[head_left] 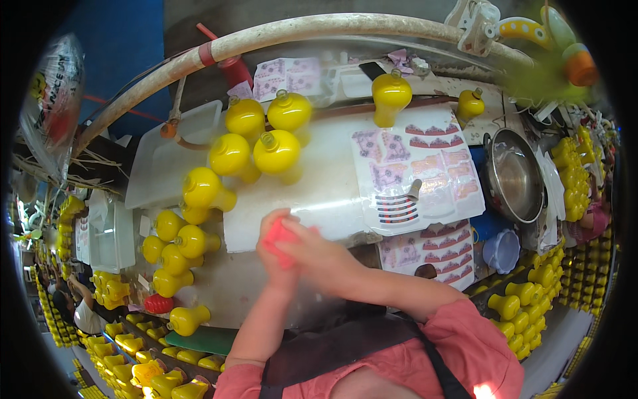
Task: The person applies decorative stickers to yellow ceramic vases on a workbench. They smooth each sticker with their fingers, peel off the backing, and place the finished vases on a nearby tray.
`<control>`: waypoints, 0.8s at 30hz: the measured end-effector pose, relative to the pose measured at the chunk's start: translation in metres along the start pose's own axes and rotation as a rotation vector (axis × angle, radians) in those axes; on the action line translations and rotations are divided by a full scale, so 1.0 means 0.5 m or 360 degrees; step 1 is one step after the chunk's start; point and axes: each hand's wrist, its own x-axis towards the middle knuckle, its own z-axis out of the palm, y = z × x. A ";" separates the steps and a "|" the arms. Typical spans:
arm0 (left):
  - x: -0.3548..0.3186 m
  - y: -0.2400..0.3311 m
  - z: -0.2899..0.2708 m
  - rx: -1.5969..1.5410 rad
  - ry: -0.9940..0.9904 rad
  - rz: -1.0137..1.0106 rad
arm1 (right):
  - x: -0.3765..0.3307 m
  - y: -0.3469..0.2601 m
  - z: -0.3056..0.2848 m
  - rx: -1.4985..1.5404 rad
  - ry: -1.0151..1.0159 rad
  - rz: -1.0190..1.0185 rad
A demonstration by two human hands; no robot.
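My left hand (272, 265) and my right hand (312, 256) are pressed together over the near edge of the white work surface (312, 199). Between them is a soft-looking pink-red piece (282, 241), perhaps a sponge or cloth; motion blur hides its exact kind. Both hands are closed around it. Just beyond and to the left stand several glossy yellow bulb-shaped vessels with clear necks, the closest being one yellow vessel (276, 154). To the right lies a printed decal sheet (425, 199) with pink patterns and dark strips, and a small curled piece (415, 190) rests on it.
A metal pan (515, 174) and a lilac cup (501, 251) sit at the right. Another decal sheet (458, 263) lies nearer me. A curved pipe (319, 28) spans the far side. A red object (158, 304) lies at left, near more yellow vessels (189, 320).
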 end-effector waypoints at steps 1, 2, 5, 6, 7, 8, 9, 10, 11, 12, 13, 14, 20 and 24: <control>-0.003 -0.010 -0.004 0.0035 -0.0051 0.0123 | -0.008 0.001 -0.022 0.0051 -0.0001 -0.0053; -0.001 -0.019 -0.008 0.0382 -0.0025 0.0269 | -0.012 0.005 -0.043 0.0153 0.0116 -0.0010; 0.008 -0.027 -0.015 0.0316 -0.0192 -0.0082 | -0.027 0.027 -0.108 0.0505 0.0358 0.0462; 0.014 -0.025 -0.015 0.0170 -0.0176 -0.0509 | -0.033 0.035 -0.126 0.0641 0.0403 0.0640; 0.019 -0.020 -0.015 -0.0205 -0.0102 -0.0522 | -0.039 0.042 -0.141 0.0749 0.0500 0.0897; 0.023 -0.012 -0.017 -0.0521 -0.0038 -0.0629 | -0.044 0.048 -0.150 0.0849 0.0532 0.1027; 0.027 -0.003 -0.018 -0.0869 0.0033 -0.0705 | -0.045 0.053 -0.159 0.0798 0.0542 0.1105; 0.031 0.006 -0.016 -0.0958 0.0016 -0.0756 | -0.046 0.055 -0.164 0.0730 0.0578 0.1202; 0.035 0.014 -0.013 -0.1079 0.0001 -0.0774 | -0.043 0.054 -0.163 0.0734 0.0597 0.1174; 0.040 0.023 -0.008 -0.1200 -0.0015 -0.0790 | -0.036 0.050 -0.157 0.0408 0.0665 0.1089; 0.044 0.031 -0.002 -0.1318 -0.0034 -0.0808 | -0.027 0.043 -0.149 0.0160 0.0712 0.0881; 0.048 0.039 0.006 -0.1470 -0.0120 -0.0805 | -0.012 0.038 -0.138 -0.0075 0.0800 0.0759; 0.034 0.064 0.066 -0.2035 -0.0508 -0.1072 | 0.040 0.026 -0.067 0.0034 0.0504 0.0473; 0.006 0.046 0.029 -0.1646 -0.0829 -0.1073 | 0.036 0.142 -0.147 0.0630 0.0534 0.0662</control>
